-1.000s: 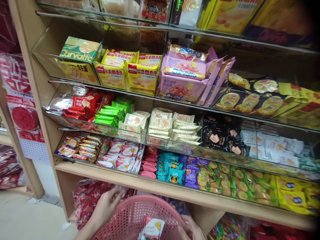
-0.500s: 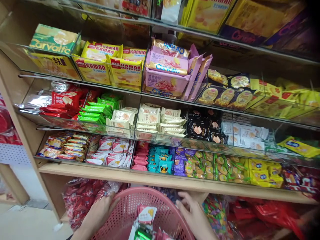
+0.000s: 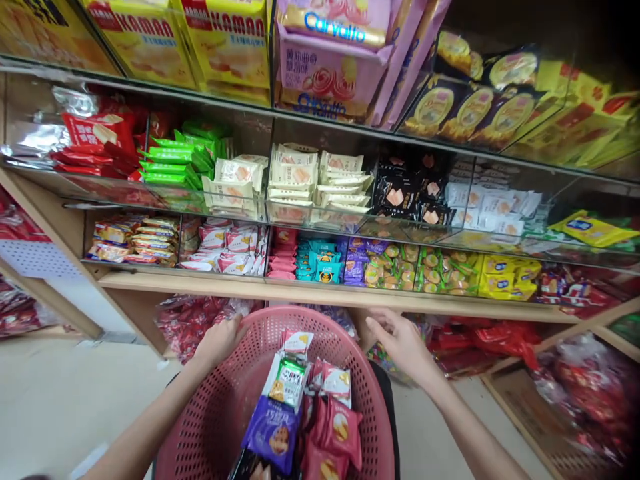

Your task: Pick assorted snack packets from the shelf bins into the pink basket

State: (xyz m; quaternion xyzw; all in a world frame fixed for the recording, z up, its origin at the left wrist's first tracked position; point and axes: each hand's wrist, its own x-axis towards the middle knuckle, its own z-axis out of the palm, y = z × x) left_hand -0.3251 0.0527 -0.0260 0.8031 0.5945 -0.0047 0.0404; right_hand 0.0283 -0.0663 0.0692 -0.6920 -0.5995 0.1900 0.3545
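A pink plastic basket [image 3: 235, 400] sits in front of me below a snack shelf. Inside it lie several snack packets, among them a purple one [image 3: 273, 430], a green-and-white one [image 3: 289, 379] and red ones [image 3: 336, 427]. My left hand [image 3: 219, 341] is closed on the basket's far left rim. To the right of the rim hovers my right hand [image 3: 400, 339], fingers loosely spread, holding nothing, just under the wooden shelf edge [image 3: 320, 295].
Glass-fronted shelves hold rows of snacks: red [image 3: 97, 143], green [image 3: 175, 157], cream [image 3: 300, 180], black [image 3: 410, 193] and yellow boxes [image 3: 220, 37] above. Red bagged goods [image 3: 190, 320] fill the bottom shelf behind the basket. Pale floor lies at left.
The view has tilted down, showing more of the basket and its packets. My right hand has lifted away from the basket's rim toward the shelf edge. My left hand stays on the rim.
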